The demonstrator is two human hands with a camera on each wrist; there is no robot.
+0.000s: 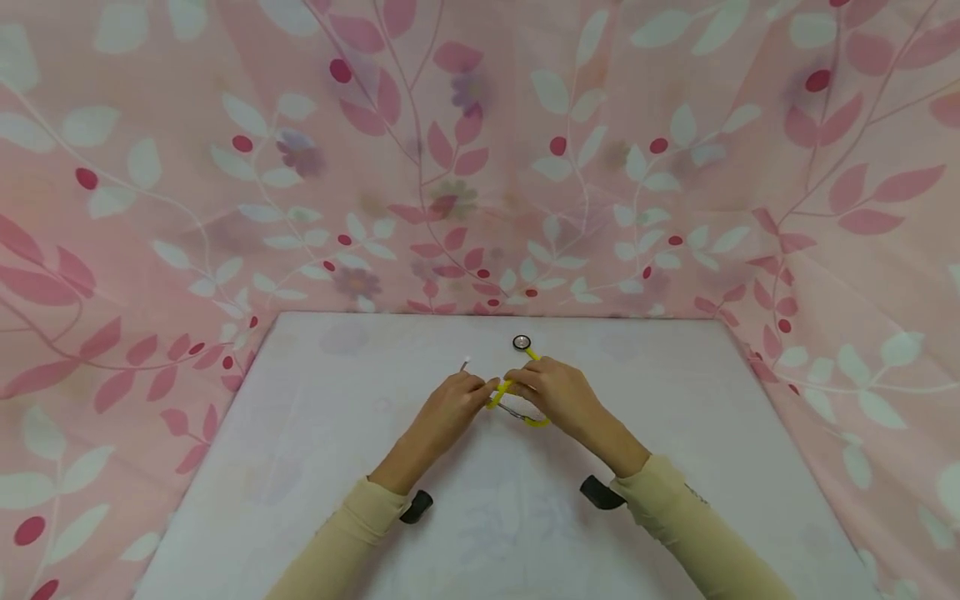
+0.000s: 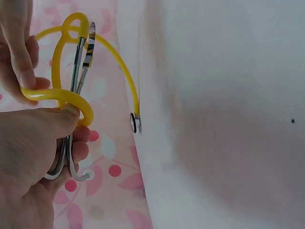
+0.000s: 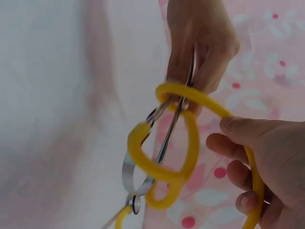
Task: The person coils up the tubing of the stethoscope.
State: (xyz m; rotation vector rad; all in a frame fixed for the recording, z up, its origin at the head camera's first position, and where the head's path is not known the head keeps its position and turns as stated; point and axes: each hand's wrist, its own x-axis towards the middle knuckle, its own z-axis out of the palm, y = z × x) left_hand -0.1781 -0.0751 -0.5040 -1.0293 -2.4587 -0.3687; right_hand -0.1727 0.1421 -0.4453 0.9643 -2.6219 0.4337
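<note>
A stethoscope with yellow tubing (image 3: 190,143) is held up between both hands, over the white table. My left hand (image 1: 452,410) grips its metal ear tubes (image 2: 75,71), with the thumb pressed on a turn of tubing wrapped round them. A pale ear tip (image 1: 467,359) sticks out beyond that hand. My right hand (image 1: 564,398) pinches the tubing between thumb and fingers, close to the left hand, and the rest of the tube runs through its curled fingers. Past the right hand, the round chest piece (image 1: 522,342) hangs from the tube's far end.
The white table (image 1: 300,475) stretches out below both hands. Pink leaf-patterned cloth (image 1: 510,167) rises behind its back edge and along both sides. Black devices (image 1: 417,507) sit at the wrists, below the beige sleeves (image 1: 352,529).
</note>
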